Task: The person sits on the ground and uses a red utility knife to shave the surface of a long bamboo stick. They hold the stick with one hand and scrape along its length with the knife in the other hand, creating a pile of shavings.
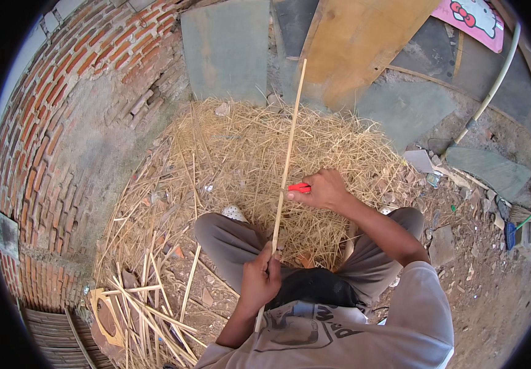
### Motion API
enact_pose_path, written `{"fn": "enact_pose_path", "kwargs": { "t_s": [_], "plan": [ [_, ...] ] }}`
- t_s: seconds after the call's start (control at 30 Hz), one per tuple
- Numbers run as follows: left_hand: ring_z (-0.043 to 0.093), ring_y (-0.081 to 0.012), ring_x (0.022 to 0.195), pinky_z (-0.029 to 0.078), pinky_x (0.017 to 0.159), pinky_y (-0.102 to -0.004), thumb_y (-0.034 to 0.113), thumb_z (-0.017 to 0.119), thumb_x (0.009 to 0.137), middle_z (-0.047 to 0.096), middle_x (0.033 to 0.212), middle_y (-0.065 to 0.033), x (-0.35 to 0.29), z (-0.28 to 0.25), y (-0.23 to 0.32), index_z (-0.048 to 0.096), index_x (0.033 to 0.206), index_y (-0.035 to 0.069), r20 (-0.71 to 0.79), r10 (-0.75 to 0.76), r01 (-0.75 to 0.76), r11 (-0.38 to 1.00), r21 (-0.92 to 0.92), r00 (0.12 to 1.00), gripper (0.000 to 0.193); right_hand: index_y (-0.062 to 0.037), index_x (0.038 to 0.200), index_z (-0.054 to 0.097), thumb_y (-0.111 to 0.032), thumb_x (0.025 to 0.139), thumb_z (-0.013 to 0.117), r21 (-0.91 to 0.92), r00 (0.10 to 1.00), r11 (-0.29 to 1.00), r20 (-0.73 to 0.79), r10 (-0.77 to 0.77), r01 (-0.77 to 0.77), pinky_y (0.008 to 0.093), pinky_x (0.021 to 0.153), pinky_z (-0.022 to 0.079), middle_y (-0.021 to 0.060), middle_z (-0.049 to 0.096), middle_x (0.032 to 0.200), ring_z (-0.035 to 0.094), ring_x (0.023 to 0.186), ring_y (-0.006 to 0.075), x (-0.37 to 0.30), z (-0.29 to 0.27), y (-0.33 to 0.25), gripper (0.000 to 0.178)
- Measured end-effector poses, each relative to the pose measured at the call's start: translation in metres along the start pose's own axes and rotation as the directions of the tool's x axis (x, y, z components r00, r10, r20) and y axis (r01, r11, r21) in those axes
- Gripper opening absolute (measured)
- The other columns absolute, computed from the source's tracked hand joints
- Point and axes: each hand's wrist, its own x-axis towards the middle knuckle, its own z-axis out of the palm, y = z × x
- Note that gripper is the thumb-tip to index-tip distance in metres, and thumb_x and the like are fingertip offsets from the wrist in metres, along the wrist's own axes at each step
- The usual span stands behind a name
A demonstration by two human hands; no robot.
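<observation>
Pink cartoon sign [475, 19] sits upper right, while my left hand [259, 280] grips the bamboo strip [287, 161] low and my right hand [322, 189] presses a red-handled knife [299, 187] against it mid-frame.

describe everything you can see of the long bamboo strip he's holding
The bamboo strip is a thin, pale yellow sliver, long and nearly straight, pointing up and away over the heap of shavings. The left hand grips its lower part; the right hand meets it midway, holding a red-handled tool against it.
</observation>
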Motion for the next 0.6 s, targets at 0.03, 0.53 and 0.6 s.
{"fn": "enact_pose_path", "kwargs": {
  "t_s": [0.03,0.53,0.6],
  "plan": [
    [0.043,-0.0043,0.063,0.036,0.054,-0.0223,0.007,0.049,0.097,0.049,0.068,-0.0002,0.003,-0.006,0.007,0.059,0.118,-0.004,0.044,-0.047,0.045,0.998,0.042,0.998,0.025,-0.0105,0.057,0.065,-0.083,0.073,0.049,-0.022,0.999,0.999,0.002,-0.038,0.038,0.038,0.046,0.046,0.0082,0.055,0.047,0.06,0.047,0.0274,-0.003,0.001,-0.007,0.076],
    [0.04,-0.0021,0.059,0.032,0.051,-0.0215,0.003,0.051,0.095,0.047,0.066,0.0066,-0.018,0.003,-0.006,0.057,0.121,-0.003,0.186,-0.074,0.111,0.975,-0.192,0.98,0.027,-0.0099,0.059,0.064,-0.089,0.075,0.037,-0.059,0.939,0.938,-0.066,0.338,-0.342,0.0329,0.039,0.04,0.0018,0.05,0.044,0.054,0.042,0.0168,0.043,0.007,0.102,0.085],
    [0.039,-0.0011,0.059,0.03,0.051,-0.0205,0.005,0.051,0.095,0.045,0.064,0.006,-0.028,0.001,-0.004,0.058,0.121,-0.003,0.184,-0.118,0.162,0.955,-0.248,0.976,0.027,-0.0104,0.059,0.064,-0.089,0.075,0.034,-0.015,0.936,0.936,-0.021,0.352,-0.353,0.0334,0.04,0.041,0.0021,0.049,0.044,0.054,0.043,0.0175,0.04,0.004,0.101,0.086]
  ]
}}
